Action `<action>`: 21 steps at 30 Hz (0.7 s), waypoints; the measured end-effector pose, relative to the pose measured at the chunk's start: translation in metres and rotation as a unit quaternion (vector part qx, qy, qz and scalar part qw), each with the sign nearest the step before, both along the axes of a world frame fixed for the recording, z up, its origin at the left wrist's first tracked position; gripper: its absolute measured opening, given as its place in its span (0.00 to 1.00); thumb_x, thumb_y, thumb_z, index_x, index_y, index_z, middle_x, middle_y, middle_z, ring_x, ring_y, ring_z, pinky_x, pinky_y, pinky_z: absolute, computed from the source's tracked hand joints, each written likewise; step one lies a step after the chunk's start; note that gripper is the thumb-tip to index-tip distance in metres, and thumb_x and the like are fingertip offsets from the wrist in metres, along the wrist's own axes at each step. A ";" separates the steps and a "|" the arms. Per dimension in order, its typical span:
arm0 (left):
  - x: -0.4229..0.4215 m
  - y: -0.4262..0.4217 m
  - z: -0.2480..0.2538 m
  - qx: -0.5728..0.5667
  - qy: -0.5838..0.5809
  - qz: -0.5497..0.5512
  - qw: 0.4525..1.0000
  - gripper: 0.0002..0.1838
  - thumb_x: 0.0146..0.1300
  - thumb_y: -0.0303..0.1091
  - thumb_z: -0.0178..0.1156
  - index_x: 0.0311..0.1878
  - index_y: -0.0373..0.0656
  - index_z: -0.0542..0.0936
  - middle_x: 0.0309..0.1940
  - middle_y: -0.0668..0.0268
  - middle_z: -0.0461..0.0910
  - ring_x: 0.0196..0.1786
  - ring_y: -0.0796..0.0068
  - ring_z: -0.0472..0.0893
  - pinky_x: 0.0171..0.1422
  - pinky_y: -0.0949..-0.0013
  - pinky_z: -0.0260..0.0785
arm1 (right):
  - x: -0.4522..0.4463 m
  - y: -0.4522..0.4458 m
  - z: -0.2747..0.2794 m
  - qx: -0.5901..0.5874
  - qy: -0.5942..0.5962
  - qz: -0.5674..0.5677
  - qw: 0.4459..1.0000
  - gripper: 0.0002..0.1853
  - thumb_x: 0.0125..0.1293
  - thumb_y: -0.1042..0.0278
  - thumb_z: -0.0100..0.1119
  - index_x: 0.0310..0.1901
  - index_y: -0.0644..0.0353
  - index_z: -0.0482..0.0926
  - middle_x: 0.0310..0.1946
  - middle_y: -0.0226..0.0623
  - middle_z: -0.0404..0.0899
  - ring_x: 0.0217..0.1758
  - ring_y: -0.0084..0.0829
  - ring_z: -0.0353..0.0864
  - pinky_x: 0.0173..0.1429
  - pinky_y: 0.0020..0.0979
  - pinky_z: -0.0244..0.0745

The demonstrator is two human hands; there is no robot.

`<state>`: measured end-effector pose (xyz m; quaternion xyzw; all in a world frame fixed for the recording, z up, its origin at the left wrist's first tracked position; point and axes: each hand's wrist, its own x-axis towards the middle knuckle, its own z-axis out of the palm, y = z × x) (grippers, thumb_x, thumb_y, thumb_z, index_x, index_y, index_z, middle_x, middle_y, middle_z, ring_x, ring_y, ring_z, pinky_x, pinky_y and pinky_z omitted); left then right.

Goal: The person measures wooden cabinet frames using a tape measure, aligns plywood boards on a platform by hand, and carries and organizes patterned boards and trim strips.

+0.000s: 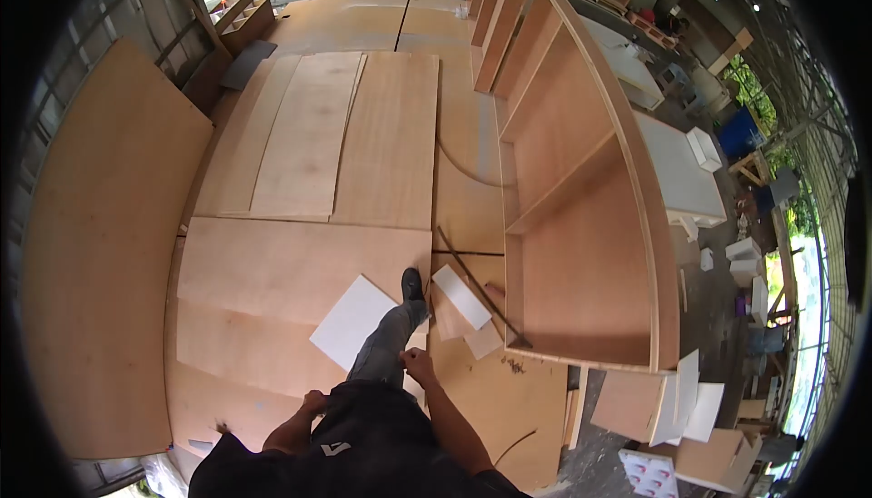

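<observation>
The right hand (419,367) is seen with fingers curled; the left hand's (314,403) cannot be discerned. Rightward, passage is blocked by a shelf unit (581,262), beside scattered white boards (461,297).

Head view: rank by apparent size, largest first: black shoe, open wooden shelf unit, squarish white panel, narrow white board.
1. Open wooden shelf unit
2. Squarish white panel, though partly hidden by the leg
3. Narrow white board
4. Black shoe

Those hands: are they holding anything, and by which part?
No object shows in the left hand or right hand; whether either grips clothing can't be told.
</observation>
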<state>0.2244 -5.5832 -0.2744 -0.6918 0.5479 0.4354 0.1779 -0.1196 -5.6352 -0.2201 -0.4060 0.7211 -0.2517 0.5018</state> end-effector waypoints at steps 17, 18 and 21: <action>-0.434 -0.799 0.240 -0.255 0.414 0.208 0.849 0.16 0.61 0.39 0.60 0.35 0.30 0.77 0.27 0.57 0.81 0.30 0.71 0.82 0.36 0.69 0.74 | -0.443 -0.537 0.129 -0.026 -0.099 -0.375 0.921 0.09 0.62 0.64 0.54 0.32 0.61 0.76 0.26 0.36 0.79 0.26 0.28 0.80 0.28 0.26 0.74; -0.458 -0.834 0.236 -0.248 0.423 0.217 0.844 0.16 0.61 0.39 0.60 0.36 0.30 0.77 0.28 0.57 0.81 0.30 0.71 0.82 0.36 0.68 0.74 | -0.469 -0.581 0.123 -0.030 -0.095 -0.367 0.925 0.09 0.62 0.64 0.54 0.32 0.61 0.76 0.26 0.36 0.79 0.26 0.28 0.80 0.28 0.26 0.74; -0.501 -0.917 0.177 -0.231 0.390 0.226 0.862 0.16 0.60 0.39 0.61 0.35 0.32 0.78 0.27 0.58 0.82 0.30 0.70 0.82 0.36 0.67 0.73 | -0.537 -0.699 0.093 0.022 -0.126 -0.339 0.932 0.10 0.61 0.64 0.54 0.30 0.63 0.76 0.22 0.36 0.77 0.24 0.28 0.78 0.29 0.28 0.74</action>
